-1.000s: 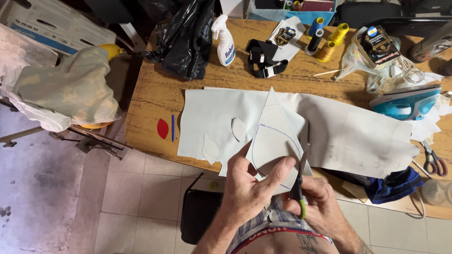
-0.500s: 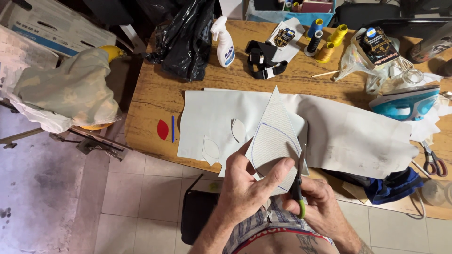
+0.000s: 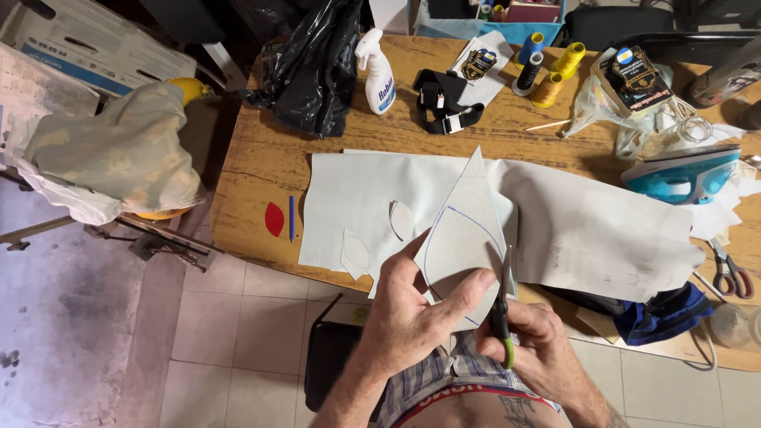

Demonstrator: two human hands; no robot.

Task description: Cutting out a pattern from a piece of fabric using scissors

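Observation:
My left hand (image 3: pixel 412 313) pinches a grey, pointed piece of fabric (image 3: pixel 464 234) that carries a curved blue pen line, holding it up over the table's near edge. My right hand (image 3: pixel 535 341) grips small scissors with green handles (image 3: pixel 501 305); their blades stand upright against the piece's right edge. Under the piece a large pale sheet (image 3: pixel 602 230) lies across the wooden table (image 3: pixel 254 166). Two leaf-shaped pale cut-outs (image 3: pixel 355 250) rest on the sheet to the left of my left hand.
A red leaf shape (image 3: pixel 274 219) and a blue pen (image 3: pixel 291 218) lie at the table's left. Further back are a spray bottle (image 3: pixel 377 71), black plastic bag (image 3: pixel 313 67), black strap (image 3: pixel 445 101) and thread spools (image 3: pixel 547 75). A blue iron (image 3: pixel 683 174) and red-handled scissors (image 3: pixel 728 271) sit right.
The grey piece has turned slightly in my left hand and the scissors have moved a little further up along its right edge. Everything on the table stays where it was.

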